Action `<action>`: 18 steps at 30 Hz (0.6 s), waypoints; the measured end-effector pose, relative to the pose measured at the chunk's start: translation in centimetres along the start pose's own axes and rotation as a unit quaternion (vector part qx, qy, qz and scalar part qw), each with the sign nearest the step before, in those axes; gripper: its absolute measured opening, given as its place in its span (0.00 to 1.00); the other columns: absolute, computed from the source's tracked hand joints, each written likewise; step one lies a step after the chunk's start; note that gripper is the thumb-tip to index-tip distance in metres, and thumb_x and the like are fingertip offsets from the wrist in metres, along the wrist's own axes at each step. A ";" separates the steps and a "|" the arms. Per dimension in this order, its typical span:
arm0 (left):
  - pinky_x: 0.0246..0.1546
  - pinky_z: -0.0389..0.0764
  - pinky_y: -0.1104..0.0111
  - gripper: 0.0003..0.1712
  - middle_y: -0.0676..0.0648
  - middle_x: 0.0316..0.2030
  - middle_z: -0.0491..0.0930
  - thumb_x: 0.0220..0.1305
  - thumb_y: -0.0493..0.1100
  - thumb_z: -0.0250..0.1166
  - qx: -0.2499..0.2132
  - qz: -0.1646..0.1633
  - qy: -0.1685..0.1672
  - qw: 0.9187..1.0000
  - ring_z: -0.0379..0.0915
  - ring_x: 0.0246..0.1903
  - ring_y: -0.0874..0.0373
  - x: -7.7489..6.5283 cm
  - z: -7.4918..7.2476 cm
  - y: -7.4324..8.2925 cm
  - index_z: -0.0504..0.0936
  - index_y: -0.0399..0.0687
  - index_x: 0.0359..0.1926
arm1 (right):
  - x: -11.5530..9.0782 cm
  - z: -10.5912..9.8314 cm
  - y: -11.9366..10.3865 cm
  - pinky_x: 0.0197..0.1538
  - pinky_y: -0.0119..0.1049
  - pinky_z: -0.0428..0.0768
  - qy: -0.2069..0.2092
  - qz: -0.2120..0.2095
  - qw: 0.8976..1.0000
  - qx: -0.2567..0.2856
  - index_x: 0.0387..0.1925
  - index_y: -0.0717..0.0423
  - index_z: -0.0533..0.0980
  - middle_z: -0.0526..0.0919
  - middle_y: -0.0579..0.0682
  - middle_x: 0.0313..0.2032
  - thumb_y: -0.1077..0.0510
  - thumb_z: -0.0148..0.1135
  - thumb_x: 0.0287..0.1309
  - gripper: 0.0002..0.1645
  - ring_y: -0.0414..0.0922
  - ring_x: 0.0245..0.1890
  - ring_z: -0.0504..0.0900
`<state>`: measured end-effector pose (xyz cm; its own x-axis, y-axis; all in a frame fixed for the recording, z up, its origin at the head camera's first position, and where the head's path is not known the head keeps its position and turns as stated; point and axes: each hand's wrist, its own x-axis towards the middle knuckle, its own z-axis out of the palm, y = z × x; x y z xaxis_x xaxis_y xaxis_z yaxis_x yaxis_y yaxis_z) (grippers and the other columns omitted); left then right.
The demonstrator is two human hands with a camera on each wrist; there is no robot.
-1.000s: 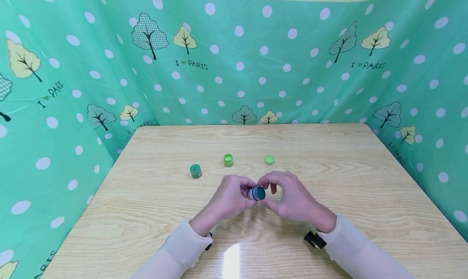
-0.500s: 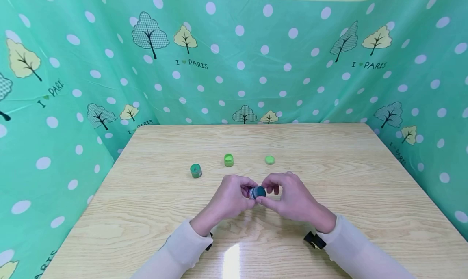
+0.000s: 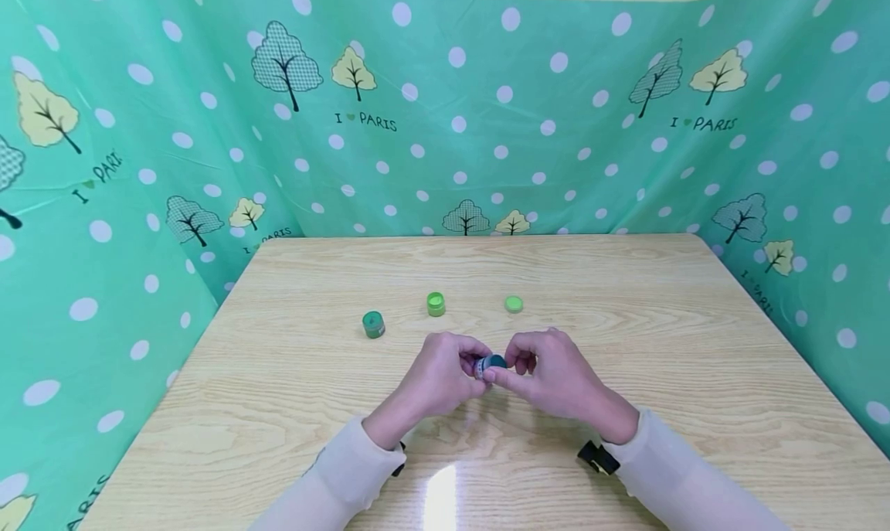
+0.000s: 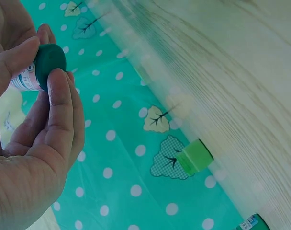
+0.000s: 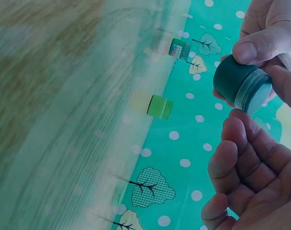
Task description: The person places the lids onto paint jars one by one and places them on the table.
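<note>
My left hand (image 3: 445, 372) grips a small paint jar (image 5: 231, 79) with a dark teal lid end and a white label, tilted above the table. From the other side my right hand (image 3: 556, 372) pinches its lid end; the thumb is over the near side and curled fingers are behind. In the left wrist view the jar (image 4: 52, 67) is partly covered by fingers of both hands. Ahead on the table stand an open light green paint jar (image 3: 436, 304) and a dark green paint jar (image 3: 373, 325). A light green round lid (image 3: 514, 304) lies farther right.
The wooden tabletop (image 3: 313, 407) runs back to a green dotted cloth (image 3: 389, 168), which hangs behind and along both sides. A bright reflection (image 3: 440, 496) shows near the front edge. Black straps sit at both sleeve cuffs.
My right thumb has moved left across the near side of the held jar, and the right fingers have curled more at its lid end. My left hand has hardly moved.
</note>
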<state>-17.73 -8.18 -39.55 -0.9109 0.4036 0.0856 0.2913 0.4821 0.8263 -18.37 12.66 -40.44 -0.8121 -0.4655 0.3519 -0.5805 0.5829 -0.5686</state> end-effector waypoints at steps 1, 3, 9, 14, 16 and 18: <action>0.30 0.83 0.73 0.12 0.52 0.29 0.85 0.51 0.28 0.76 0.000 0.001 0.000 1.000 0.79 0.27 0.64 0.0 0.0 0.0 0.89 0.40 0.39 | 0.0 0.0 0.0 0.26 0.31 0.71 -0.002 0.002 1.000 0.004 0.21 0.42 0.78 0.74 0.33 0.19 0.41 0.77 0.55 0.18 0.34 0.19 0.69; 0.30 0.83 0.73 0.12 0.52 0.30 0.86 0.51 0.28 0.76 0.000 0.001 0.001 1.000 0.79 0.27 0.64 0.0 0.0 0.0 0.89 0.40 0.39 | 0.0 -0.1 -0.1 0.24 0.30 0.71 -0.004 0.006 1.000 0.009 0.22 0.41 0.78 0.74 0.34 0.19 0.40 0.77 0.55 0.18 0.34 0.19 0.70; 0.31 0.83 0.74 0.13 0.52 0.30 0.85 0.52 0.30 0.77 0.004 0.002 0.001 1.000 0.79 0.28 0.64 0.0 -0.1 0.1 0.89 0.40 0.40 | 0.0 -0.5 -0.1 0.32 0.35 0.73 0.002 0.000 1.000 0.010 0.32 0.42 0.81 0.77 0.34 0.26 0.42 0.81 0.50 0.16 0.40 0.26 0.74; 0.31 0.83 0.73 0.12 0.53 0.29 0.85 0.53 0.31 0.78 0.006 0.011 0.002 1.000 0.80 0.27 0.65 0.0 -0.1 0.0 0.89 0.41 0.39 | -0.1 -0.8 0.0 0.40 0.43 0.74 0.000 -0.038 0.999 0.024 0.44 0.45 0.81 0.80 0.36 0.37 0.56 0.84 0.45 0.24 0.42 0.31 0.77; 0.31 0.83 0.74 0.11 0.53 0.29 0.85 0.53 0.31 0.78 0.006 0.013 0.002 1.000 0.80 0.27 0.65 -0.1 -0.1 0.0 0.89 0.41 0.39 | -0.1 -0.7 0.0 0.42 0.44 0.74 -0.004 -0.050 0.998 0.030 0.45 0.46 0.81 0.81 0.36 0.39 0.60 0.82 0.44 0.25 0.42 0.31 0.78; 0.31 0.83 0.73 0.11 0.53 0.28 0.85 0.53 0.31 0.78 0.006 0.014 0.002 1.000 0.80 0.27 0.65 -0.1 -0.1 0.0 0.89 0.41 0.39 | -0.1 -0.7 0.1 0.43 0.44 0.73 -0.009 -0.059 0.998 0.037 0.45 0.46 0.81 0.82 0.37 0.39 0.62 0.82 0.43 0.26 0.43 0.32 0.78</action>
<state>-17.68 -8.26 -39.49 -0.9034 0.4141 0.1115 0.3207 0.4798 0.8166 -18.39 13.18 -40.00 -0.7365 -0.5401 0.4073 -0.6658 0.4725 -0.5774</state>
